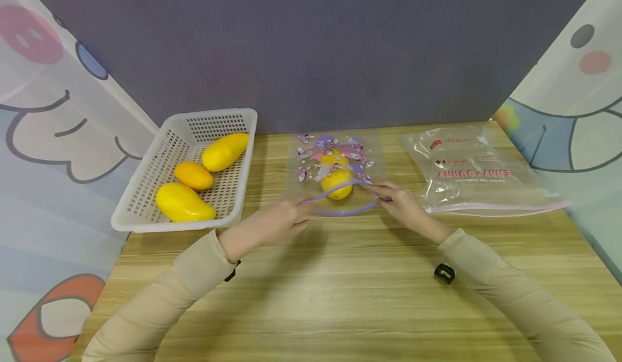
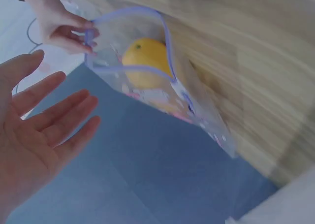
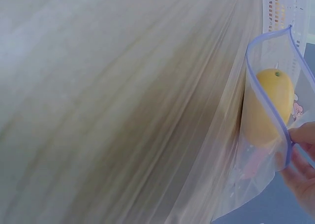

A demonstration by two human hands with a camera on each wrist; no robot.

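Observation:
A clear zip bag [image 1: 340, 212] with purple edging and cartoon prints lies on the table, its mouth spread wide. Inside are yellow mangoes [image 1: 339, 190]; one mango [image 3: 269, 106] shows through the mouth in the right wrist view. My right hand [image 1: 400, 205] pinches the right corner of the bag's rim between thumb and fingers. Fingers spread and holding nothing, my left hand [image 2: 44, 130] is just off the bag's opposite side in the left wrist view. From the head, that hand is blurred beside the bag's left corner.
On the left stands a white perforated basket [image 1: 245, 189] with three mangoes [image 1: 184, 202]. To the right, another clear zip bag [image 1: 457, 189] with a pink edge and red print lies flat. A dark grey panel [image 1: 316, 54] rises behind the wooden table [image 1: 340, 297].

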